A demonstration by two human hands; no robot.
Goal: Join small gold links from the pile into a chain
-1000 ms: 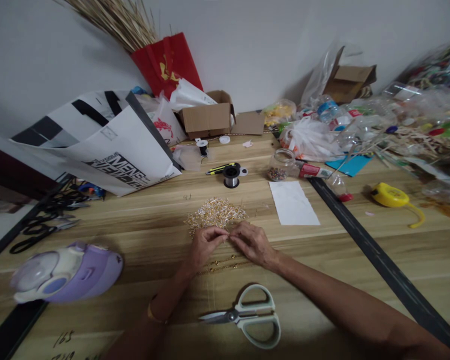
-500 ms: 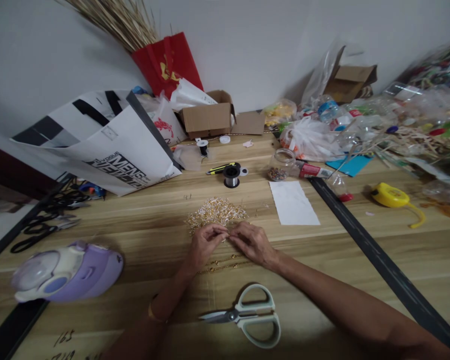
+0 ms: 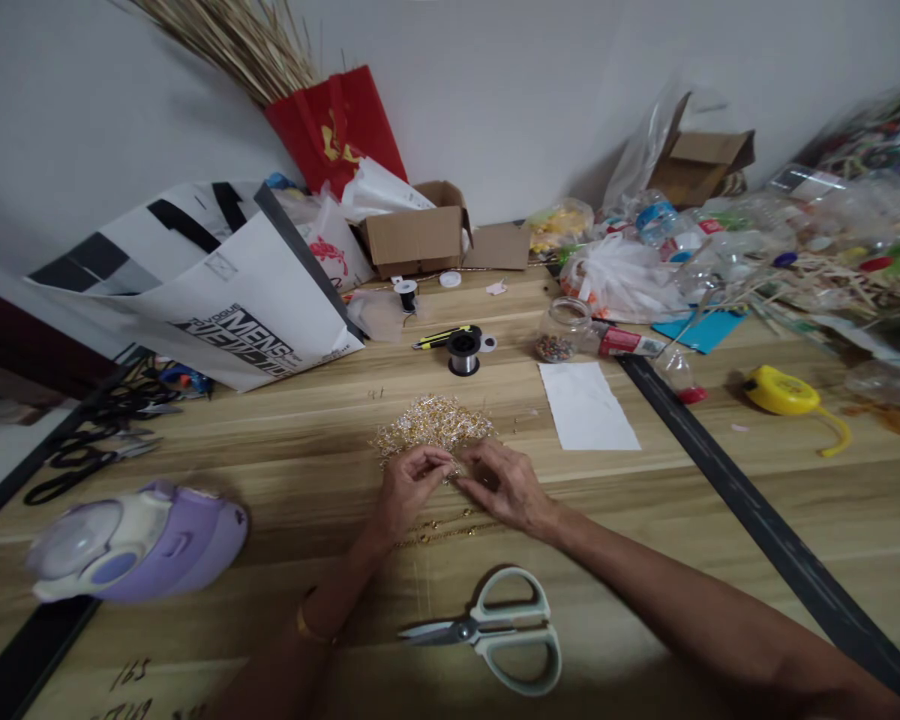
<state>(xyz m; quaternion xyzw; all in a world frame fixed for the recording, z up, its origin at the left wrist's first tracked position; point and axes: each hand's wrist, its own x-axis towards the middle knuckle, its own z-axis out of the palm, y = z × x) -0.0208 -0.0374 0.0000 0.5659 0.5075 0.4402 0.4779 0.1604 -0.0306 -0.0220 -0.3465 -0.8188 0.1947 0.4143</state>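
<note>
A heap of small gold and clear beads or findings (image 3: 435, 420) lies on the wooden table, just beyond both hands. My left hand (image 3: 414, 484) rests at its near edge, thumb and fingertips pinched on something too small to name. Facing it, my right hand (image 3: 506, 488) has thumb and index finger parted, with nothing visible between them. Thin gold chains (image 3: 450, 528) stretch across the wood below the hands. Closer to me lie scissors (image 3: 495, 630) with pale handles, blades pointing left.
Beyond the heap are a wire spool (image 3: 463, 354), a yellow-black cutter (image 3: 446, 337) and a jar of beads (image 3: 559, 335). White paper (image 3: 589, 407) and a yellow tape measure (image 3: 784, 390) lie right. A purple-and-cream container (image 3: 142, 545) and several black-handled scissors (image 3: 82, 460) are left.
My right thumb and index finger have parted and drawn slightly away from the left fingertips. The left hand stays pinched in nearly the same place.
</note>
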